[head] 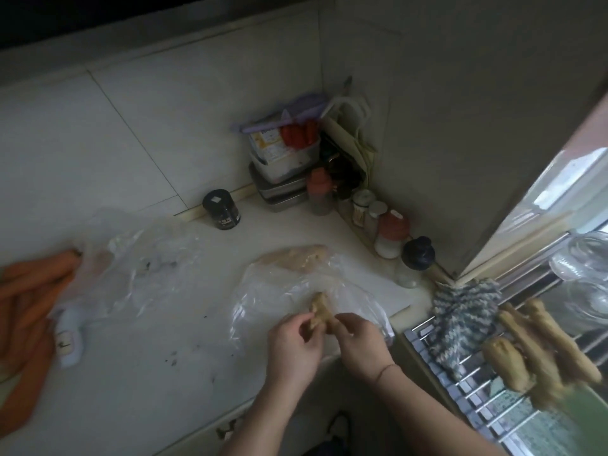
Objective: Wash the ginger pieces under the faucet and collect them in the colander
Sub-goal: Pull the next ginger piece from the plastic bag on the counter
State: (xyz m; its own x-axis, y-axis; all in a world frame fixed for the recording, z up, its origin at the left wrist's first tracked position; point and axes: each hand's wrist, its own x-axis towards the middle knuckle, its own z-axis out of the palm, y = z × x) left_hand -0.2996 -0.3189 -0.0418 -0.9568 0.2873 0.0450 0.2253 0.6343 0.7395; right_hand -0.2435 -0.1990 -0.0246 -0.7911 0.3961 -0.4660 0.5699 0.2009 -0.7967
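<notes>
- Step in hand: preparation ahead of washing, by my reading. Both hands hold one ginger piece above a clear plastic bag on the worktop; they appear to be breaking or cleaning it.
- Left hand: fingers curled, tips pinching the near-left end of the piece.
- Right hand: fingers curled, gripping the near-right side of the same piece; a thin cord sits at the wrist.
- Ginger piece: knobbly, tan, dull and dry-looking, irregular in outline.
- Larger ginger root: pale, lumpy, lying at the far edge of the bag, apart from both hands.
- Washed or waiting pieces: several elongated tan-yellow lumps on a metal roll-up rack to the right; whether they are ginger I cannot tell.
- Faucet and colander: neither can be made out; the rack suggests the sink lies right.
- Next move, as a judgement: carry the piece right toward the sink; it calls for a firm one-handed hold, since a wet, knobbly root may slip.
- Knitted cloth: grey-green, woolly, draped on the rack's far-left end.
- Glass jars: clear, beyond the rack on the far right.
- Second plastic bag: crumpled, thin, on the left.
- Carrots: orange, long, smooth, at the far-left edge.
- Black jar: squat, glossy, against the wall tiles.
- Spice bottles: small, capped, ranked along the corner wall.
</notes>
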